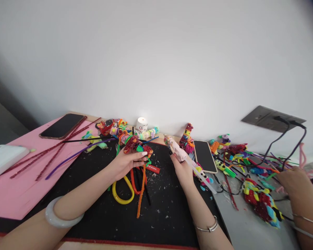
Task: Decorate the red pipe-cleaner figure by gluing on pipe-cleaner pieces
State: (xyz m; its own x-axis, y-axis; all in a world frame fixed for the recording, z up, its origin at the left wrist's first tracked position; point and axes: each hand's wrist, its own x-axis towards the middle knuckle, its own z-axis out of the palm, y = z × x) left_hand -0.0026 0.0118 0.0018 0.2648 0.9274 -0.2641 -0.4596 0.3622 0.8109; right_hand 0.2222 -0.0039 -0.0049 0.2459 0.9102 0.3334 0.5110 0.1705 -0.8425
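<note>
My left hand [126,163] holds a pipe-cleaner figure [137,146] in red, green and pink, with orange and yellow stems [142,189] trailing down onto the black mat [94,208]. My right hand [183,170] grips a pink glue gun [177,150], its nozzle pointing up and left, a short gap away from the figure. A pale bangle sits on my left wrist and a thin silver bracelet on my right. A yellow loop [122,195] lies on the mat below my left hand.
Pink board [13,187] at left with red and purple stems and a dark phone [63,125]. A second phone [205,156] lies right of the gun. Many pipe-cleaner figures line the wall. Another person's hand [296,182] works at the right. Cables run to a wall socket [272,118].
</note>
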